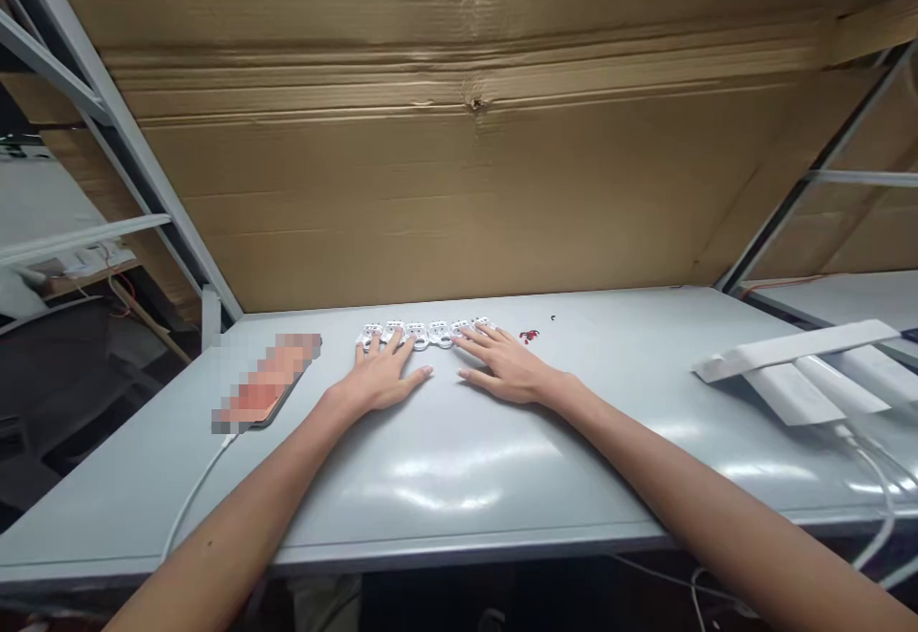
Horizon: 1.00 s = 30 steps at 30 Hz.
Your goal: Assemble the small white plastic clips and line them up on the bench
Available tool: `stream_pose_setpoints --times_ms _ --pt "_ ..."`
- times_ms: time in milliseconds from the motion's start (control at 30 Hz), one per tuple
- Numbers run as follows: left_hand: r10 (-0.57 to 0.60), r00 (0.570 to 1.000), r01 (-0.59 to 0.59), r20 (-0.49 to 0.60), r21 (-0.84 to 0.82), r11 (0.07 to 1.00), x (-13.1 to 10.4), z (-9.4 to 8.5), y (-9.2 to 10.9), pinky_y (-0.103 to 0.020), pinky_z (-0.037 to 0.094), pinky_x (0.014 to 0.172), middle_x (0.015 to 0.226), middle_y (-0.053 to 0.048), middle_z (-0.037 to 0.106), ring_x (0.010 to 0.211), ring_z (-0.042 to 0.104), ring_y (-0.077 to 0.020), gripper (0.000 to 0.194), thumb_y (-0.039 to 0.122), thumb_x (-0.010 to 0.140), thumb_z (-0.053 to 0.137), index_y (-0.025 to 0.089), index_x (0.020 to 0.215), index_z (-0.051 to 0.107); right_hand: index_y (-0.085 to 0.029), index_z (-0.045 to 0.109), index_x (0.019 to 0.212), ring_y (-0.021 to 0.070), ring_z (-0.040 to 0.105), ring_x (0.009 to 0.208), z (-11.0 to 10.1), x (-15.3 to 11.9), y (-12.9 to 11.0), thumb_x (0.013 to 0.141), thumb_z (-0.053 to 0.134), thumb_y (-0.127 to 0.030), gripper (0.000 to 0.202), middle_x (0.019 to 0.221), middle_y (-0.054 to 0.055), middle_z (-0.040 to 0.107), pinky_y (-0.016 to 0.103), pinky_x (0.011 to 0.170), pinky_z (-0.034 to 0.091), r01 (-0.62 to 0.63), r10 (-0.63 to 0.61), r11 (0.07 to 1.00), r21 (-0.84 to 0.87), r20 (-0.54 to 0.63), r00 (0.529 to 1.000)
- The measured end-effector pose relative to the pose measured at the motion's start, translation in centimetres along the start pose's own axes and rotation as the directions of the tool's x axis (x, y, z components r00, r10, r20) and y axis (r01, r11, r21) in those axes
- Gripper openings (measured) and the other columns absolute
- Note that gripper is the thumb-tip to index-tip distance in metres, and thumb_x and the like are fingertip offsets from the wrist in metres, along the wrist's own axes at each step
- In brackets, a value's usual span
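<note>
A row of several small white pieces with rounded loops and dark dots (pixel 438 332) lies on the table towards its back edge. Their exact kind is too small to make out. My left hand (pixel 380 379) rests flat with spread fingers, its fingertips on the left pieces of the row. On the right end of the row lie the fingertips of my right hand (pixel 511 366), also flat and spread. Both thumbs point inward, apart from each other. Just right of the row is a little cluster of red and black bits (pixel 529 336).
A blurred-out phone (pixel 276 383) with a white cable (pixel 193 493) lies at the left of the grey-white table (pixel 459 479). White box-like items (pixel 796 355) with cables sit at the right. A cardboard wall (pixel 459 202) closes the back, between metal frame posts (pixel 154 163).
</note>
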<state>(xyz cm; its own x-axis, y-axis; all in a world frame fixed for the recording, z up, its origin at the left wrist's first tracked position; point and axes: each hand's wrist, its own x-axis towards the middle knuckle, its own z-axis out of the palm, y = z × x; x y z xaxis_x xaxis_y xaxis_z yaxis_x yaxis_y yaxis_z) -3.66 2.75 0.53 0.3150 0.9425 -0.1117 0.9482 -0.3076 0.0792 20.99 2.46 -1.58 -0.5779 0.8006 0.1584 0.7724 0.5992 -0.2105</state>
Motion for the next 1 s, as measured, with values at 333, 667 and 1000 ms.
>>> stream_pose_setpoints --times_ms 333,667,1000 --pt "0.044 0.999 -0.044 -0.006 -0.009 0.999 -0.1 0.0 0.9 -0.062 0.007 0.116 0.164 -0.007 0.009 0.149 0.002 -0.0413 0.083 0.074 0.092 0.02 0.022 0.157 0.021 -0.022 0.037 0.152 0.0368 0.017 0.149 -0.2 -0.2 -0.4 0.097 0.021 -0.067 0.073 0.161 0.011 0.028 0.056 0.117 0.019 -0.017 0.017 0.997 -0.075 0.009 1.0" --pt "0.059 0.996 -0.06 -0.072 -0.013 0.998 0.7 0.7 2.3 -0.064 0.012 0.114 0.163 -0.01 0.015 0.148 0.01 -0.0424 0.072 0.066 0.096 0.022 0.023 0.154 0.029 -0.022 0.042 0.149 0.0384 0.019 0.148 0.0 -0.7 0.5 0.098 0.026 -0.063 0.068 0.159 0.013 0.031 0.06 0.115 0.02 -0.077 0.075 0.996 -0.042 -0.036 0.997" --pt "0.012 0.996 -0.013 -0.089 -0.011 1.0 1.6 0.9 2.8 -0.063 0.011 0.115 0.163 -0.008 0.016 0.148 0.011 -0.0425 0.07 0.063 0.098 0.018 0.024 0.155 0.026 -0.024 0.045 0.147 0.0374 0.019 0.147 -0.1 -0.1 1.1 0.098 0.028 -0.06 0.063 0.16 0.013 0.029 0.058 0.116 0.02 -0.155 0.154 0.987 -0.031 -0.04 0.987"
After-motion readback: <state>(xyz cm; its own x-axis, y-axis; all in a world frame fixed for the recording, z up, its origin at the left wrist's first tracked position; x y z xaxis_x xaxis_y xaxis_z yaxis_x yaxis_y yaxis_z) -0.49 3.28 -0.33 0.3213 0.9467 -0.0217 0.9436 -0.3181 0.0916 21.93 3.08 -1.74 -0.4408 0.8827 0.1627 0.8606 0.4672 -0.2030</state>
